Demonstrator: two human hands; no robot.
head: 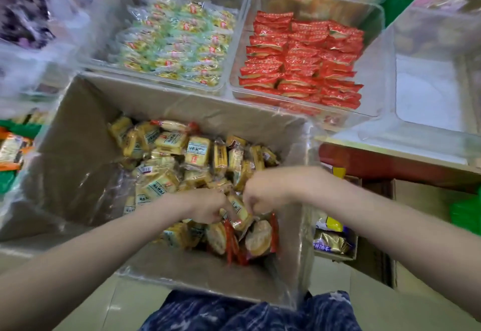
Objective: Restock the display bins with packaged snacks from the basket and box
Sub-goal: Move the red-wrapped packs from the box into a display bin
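Left hand (pixel 205 207): you pinch a yellow packet (pixel 238 212); gather several.
Right hand (pixel 263 195): beside it, pinching the same packet in the box (pixel 78 132).

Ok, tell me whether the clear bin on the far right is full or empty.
Empty. The clear bin on the far right shows only its bare pale bottom, while the neighbouring bin holds red packets.

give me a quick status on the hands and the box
Both hands down in the cardboard box. Left hand and right hand each pinching yellow snack packets. Display bins beyond, nothing blocking.
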